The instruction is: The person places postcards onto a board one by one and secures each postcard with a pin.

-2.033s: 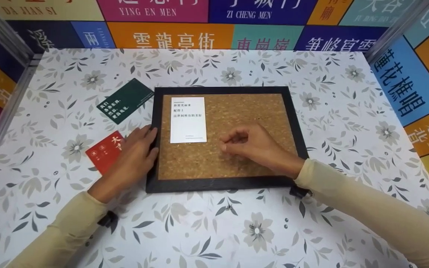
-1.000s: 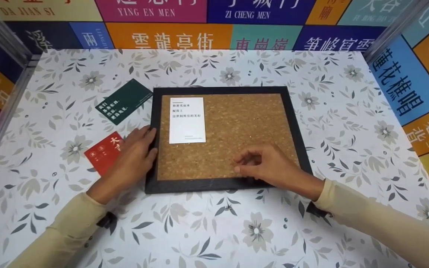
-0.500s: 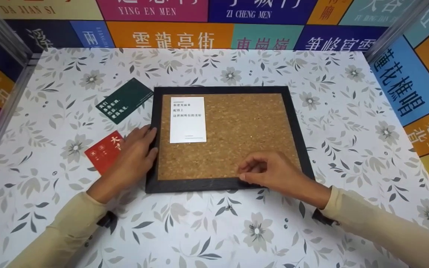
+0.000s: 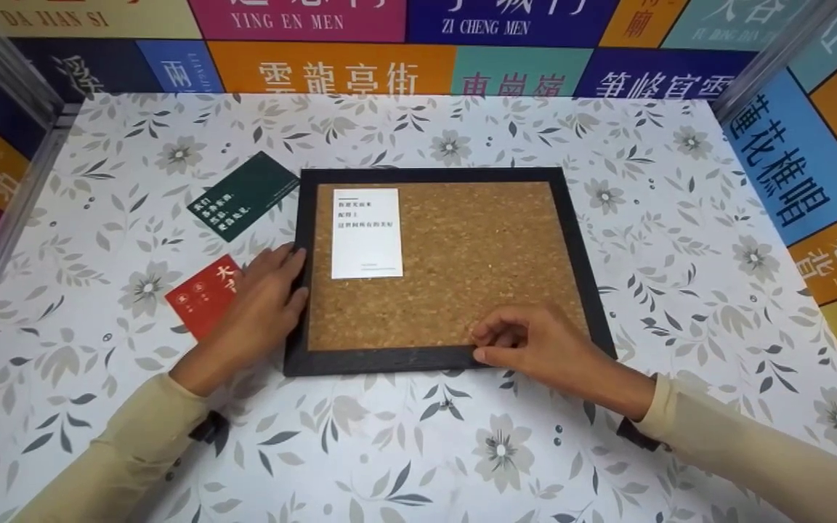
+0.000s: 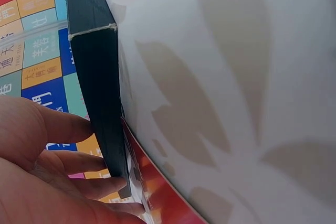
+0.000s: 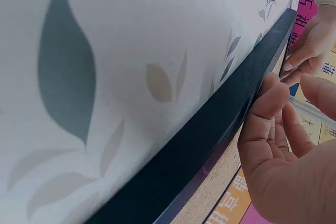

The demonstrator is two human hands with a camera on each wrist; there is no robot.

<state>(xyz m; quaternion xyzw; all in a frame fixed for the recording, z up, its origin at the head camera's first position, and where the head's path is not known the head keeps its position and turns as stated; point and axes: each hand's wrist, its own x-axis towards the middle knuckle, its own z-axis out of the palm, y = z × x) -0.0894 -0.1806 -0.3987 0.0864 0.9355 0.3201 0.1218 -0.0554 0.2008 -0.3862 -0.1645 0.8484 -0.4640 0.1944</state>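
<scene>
A corkboard (image 4: 491, 240) with a black frame lies flat on the table. On its upper left sits a white card (image 4: 368, 250) with printed text. My left hand (image 4: 255, 301) rests along the board's left edge, and in the left wrist view its fingers (image 5: 73, 132) touch the black frame side (image 5: 100, 93). Under this hand a red card (image 4: 200, 294) is partly hidden. My right hand (image 4: 535, 345) is over the board's lower right part, fingers loosely bent, right at the near frame edge. In the right wrist view, nothing shows between its fingers (image 6: 257, 129) and thumb.
A dark green card (image 4: 244, 196) lies at the board's upper left, its corner by the frame. A white cloth with grey flowers (image 4: 498, 450) covers the table. Colourful lettered panels (image 4: 338, 73) stand behind the table and at both sides.
My right hand has moved right and nearer, from the middle of the cork to the near frame edge. The left hand, board and cards have stayed in place.
</scene>
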